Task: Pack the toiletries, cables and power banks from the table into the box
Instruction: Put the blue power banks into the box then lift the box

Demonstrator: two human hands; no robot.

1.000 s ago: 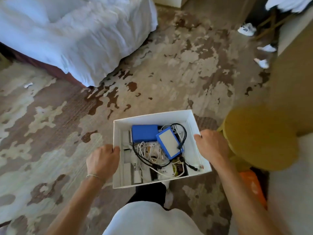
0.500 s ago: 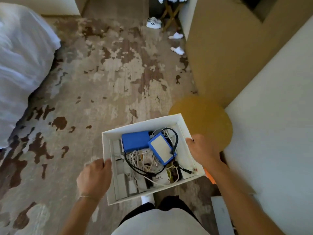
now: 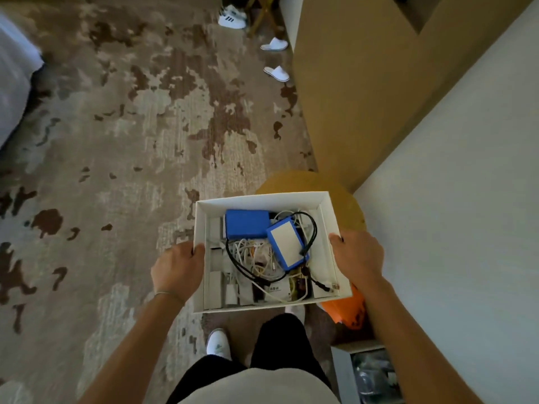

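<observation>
- The patchy brown-and-beige carpet (image 3: 122,147) lies below everything I carry; my white shoe (image 3: 217,344) stands on it beneath the load.
- The pale flat surface (image 3: 455,199) runs along my right side. I judge it to be the table, though no loose item shows on the visible part.
- The round mustard-yellow stool (image 3: 294,182) sits just beyond the far edge of my load, between it and the pale surface.
- The open white cardboard box (image 3: 328,228) hangs in the air directly in front of my body. Its long axis runs away from me; its short axis spans from one hand to the other.
- My left hand (image 3: 178,269) clamps the left wall, thumb hooked over the rim, fingers hidden under or outside it.
- My right hand (image 3: 357,256) clamps the right wall in the same manner and is the hand nearer the pale surface.
- The solid blue power bank (image 3: 247,223) lies in the far half of the box.
- The blue-rimmed white-faced power bank (image 3: 287,243) leans beside it, tilted toward my right hand.
- The tangled black and white cables (image 3: 256,258) fill the centre.
- The small white toiletry packets (image 3: 224,287) line the left wall and near end.
- Judgement: packing looks complete or close to it; any set-down should go rightward, keeping the box level.
</observation>
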